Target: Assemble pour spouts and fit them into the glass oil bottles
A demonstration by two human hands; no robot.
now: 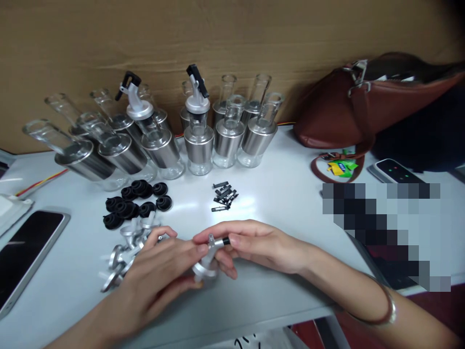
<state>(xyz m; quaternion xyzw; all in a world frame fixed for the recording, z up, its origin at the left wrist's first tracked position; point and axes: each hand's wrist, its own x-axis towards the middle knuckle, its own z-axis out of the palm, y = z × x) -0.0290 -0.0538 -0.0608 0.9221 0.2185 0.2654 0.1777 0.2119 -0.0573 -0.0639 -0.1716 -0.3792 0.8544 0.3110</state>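
My left hand (170,259) is closed on a silver bottle pourer spout (209,261) with a round base, held above the front of the table. With thumb and fingers, my right hand (257,245) grips a small black tip piece (226,241) at the end of the spout's side tube. Under and beside my left hand lies a pile of similar silver spouts (118,257), partly hidden by it. Ribbed black rubber stoppers (127,209) form a cluster behind that pile. Several small black lever pieces (225,195) lie loose beyond my hands.
Glass bottles with steel sleeves (199,145) stand in rows at the back; two carry pourers with black levers. A phone (31,257) lies at left. On the right are a brown handbag (330,106), a yellow-green packet (341,168) and a white device (395,172).
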